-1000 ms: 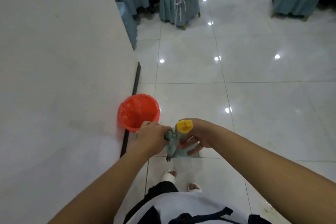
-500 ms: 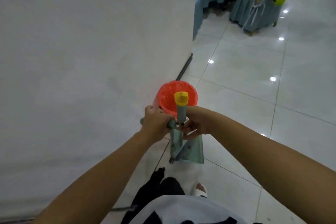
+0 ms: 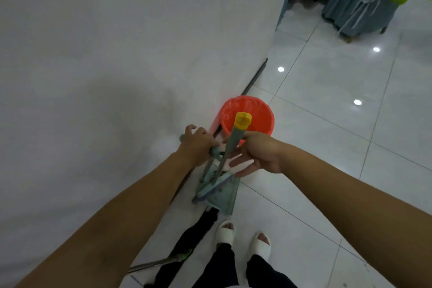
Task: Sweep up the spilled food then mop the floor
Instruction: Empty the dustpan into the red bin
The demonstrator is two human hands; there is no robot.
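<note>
Beside wall, left hand (image 3: 198,145), right hand (image 3: 257,154) gripping broom (image 3: 230,145)

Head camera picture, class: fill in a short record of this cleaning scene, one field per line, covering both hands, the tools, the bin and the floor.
left hand: gripping the dustpan handle, near the wall
right hand: around the broom handle, fingers partly spread
broom handle: teal with a yellow cap, tilted toward the bin
dustpan: teal, upright, its lower edge down by the floor
bin: orange, open-topped, beside the wall
mop: metal pole lying low near the feet
floor: glossy white tiles; no spilled food visible
</note>
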